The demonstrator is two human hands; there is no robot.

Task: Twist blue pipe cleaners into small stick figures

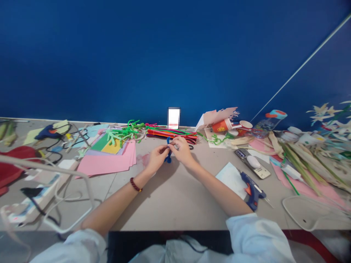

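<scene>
Over the middle of the table, a small blue fuzzy piece (169, 159), apparently bent pipe cleaner, is pinched between my two hands. My left hand (158, 157) has its fingertips closed on it from the left. From the right, the fingers of my right hand (181, 150) also close on it, hiding its middle. One end pokes up above the fingers and a looped part hangs below. Just behind my hands lies a bundle of red, green and black pipe cleaners (157, 133).
At left lie pink paper sheets (106, 162), green twisted pipe cleaners (126, 130) and a power strip (41, 197) with looping cables. To the right are a blue glue gun (253, 191), a phone (262, 172), paper cups (221, 126) and dry husks (309, 160). A blue wall (137, 62) stands behind.
</scene>
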